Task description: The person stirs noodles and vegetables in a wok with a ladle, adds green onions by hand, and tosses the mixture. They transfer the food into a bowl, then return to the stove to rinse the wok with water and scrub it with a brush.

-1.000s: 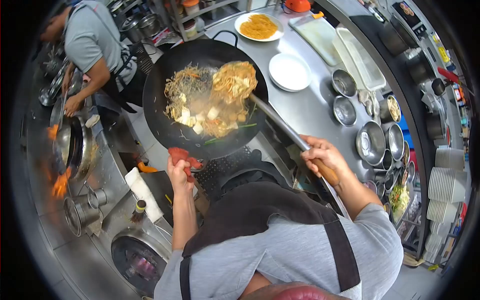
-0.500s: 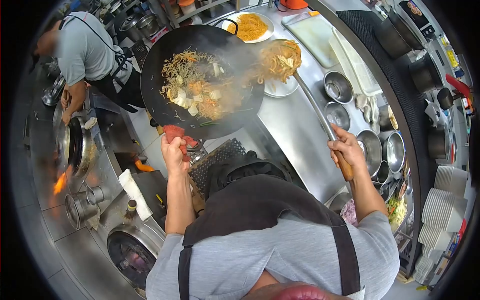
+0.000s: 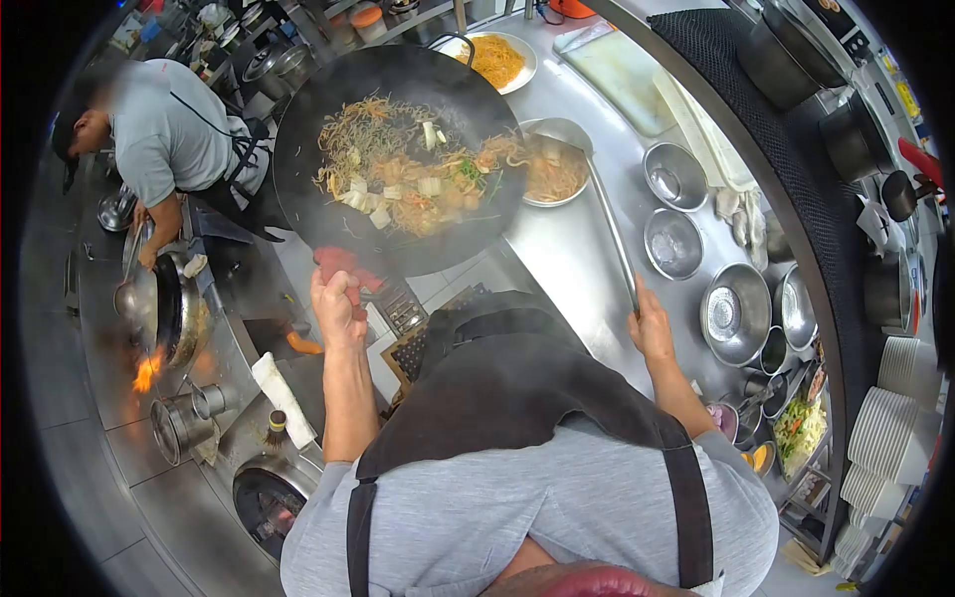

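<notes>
My left hand [image 3: 338, 306] is closed around a folded red cloth [image 3: 341, 267] at the near rim of a big black wok [image 3: 298, 189]. Steaming noodles [image 3: 383, 124] with pale chunks and greens lie in the wok. On the right, my right hand [image 3: 652, 326] grips the long handle of a metal ladle [image 3: 611, 217]. The ladle's bowl is tipped over a white plate [image 3: 557, 203], which holds noodles and sits partly behind the wok's right edge. The ladle's wooden grip is mostly hidden by my right hand.
Another plate of noodles [image 3: 494, 60] stands behind the wok. Steel bowls [image 3: 673, 244] line the counter's right side, near a white cutting board [image 3: 617, 75]. At left, a co-worker [image 3: 174, 129] tends a second wok [image 3: 179, 313] by an open flame [image 3: 148, 370].
The ladle has turned over, and its noodles are now on the white plate. My right hand has shifted left and a little down. The wok has barely moved.
</notes>
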